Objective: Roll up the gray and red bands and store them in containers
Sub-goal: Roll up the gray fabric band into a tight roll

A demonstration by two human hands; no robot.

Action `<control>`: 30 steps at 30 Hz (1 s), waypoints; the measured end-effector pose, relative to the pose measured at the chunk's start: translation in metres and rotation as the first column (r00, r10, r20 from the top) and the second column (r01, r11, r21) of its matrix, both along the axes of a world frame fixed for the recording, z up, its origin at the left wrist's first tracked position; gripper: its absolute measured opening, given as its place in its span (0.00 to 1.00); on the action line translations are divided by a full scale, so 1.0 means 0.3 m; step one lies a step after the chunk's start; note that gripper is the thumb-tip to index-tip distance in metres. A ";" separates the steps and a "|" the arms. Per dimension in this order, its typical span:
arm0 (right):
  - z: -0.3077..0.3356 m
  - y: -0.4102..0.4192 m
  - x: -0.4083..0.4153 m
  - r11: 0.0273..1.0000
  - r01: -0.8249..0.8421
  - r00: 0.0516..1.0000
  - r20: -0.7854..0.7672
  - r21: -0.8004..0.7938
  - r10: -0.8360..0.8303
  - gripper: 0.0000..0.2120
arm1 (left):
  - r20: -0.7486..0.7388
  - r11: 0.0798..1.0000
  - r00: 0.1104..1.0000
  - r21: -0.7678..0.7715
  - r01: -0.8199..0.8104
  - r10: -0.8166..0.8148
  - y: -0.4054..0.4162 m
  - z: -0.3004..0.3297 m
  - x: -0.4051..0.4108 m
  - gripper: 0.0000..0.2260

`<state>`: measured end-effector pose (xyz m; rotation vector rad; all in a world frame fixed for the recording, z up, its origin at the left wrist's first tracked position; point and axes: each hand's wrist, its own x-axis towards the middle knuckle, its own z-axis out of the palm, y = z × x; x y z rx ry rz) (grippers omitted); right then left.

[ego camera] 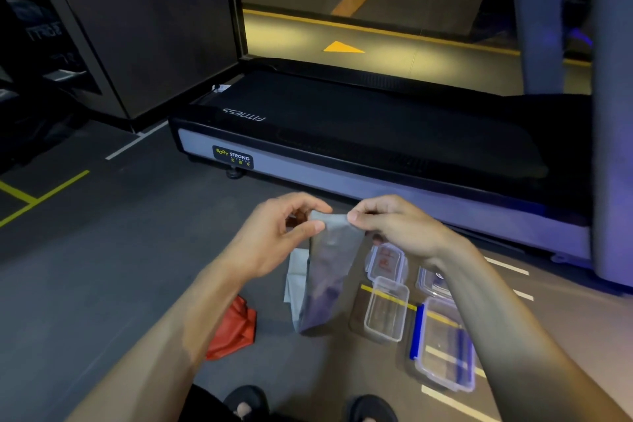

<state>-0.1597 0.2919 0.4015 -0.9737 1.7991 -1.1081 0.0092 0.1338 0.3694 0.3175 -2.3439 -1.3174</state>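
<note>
Both my hands, left hand (284, 233) and right hand (394, 226), pinch the limp gray band's (329, 271) top corners at twelve o'clock; soft, light, floppy.

Your two bare forearms reach in from 7 and 5 o'clock and meet near the centre. Your left hand (274, 233), at 9 o'clock of the right, pinches the top edge of the thin, translucent gray rubber band (329, 271) between thumb and curled fingers. Your right hand (394, 226) pinches the same edge, knuckles up.
</note>
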 end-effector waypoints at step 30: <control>0.067 0.088 0.177 0.975 -0.116 0.844 -0.537 -0.190 -0.004 0.06 | -0.082 0.995 0.996 0.093 -0.019 0.027 0.093 0.073 0.145 0.08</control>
